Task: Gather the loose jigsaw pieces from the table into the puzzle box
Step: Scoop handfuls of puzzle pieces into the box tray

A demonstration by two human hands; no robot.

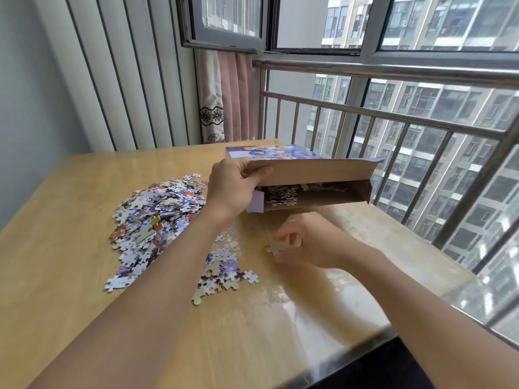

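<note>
The left forearm (pixel 157 276) covers the middle of the jigsaw pieces (pixel 157 217) near the table's (pixel 70 248) left edge. The puzzle box's (pixel 309 189) raised flap hides most of its inside. The right hand (pixel 306 242) is blurred, its held piece (pixel 276 247) showing only its plain back.

- So my table (pixel 70 220) is a light wooden top, pretty glossy, with window glare all over its right half.
- Big heap of loose jigsaw pieces (pixel 157 217) sits left of centre, some picture side up, some showing the plain backing.
- A smaller scatter of pieces (pixel 224 269) lies nearer to me, just beside the heap, with a few strays at its edges.
- One lone piece (pixel 192 176) sits just past the far side of the heap.
- The puzzle box (pixel 309 178) is at the far right, open side facing me, some pieces already inside.
</note>
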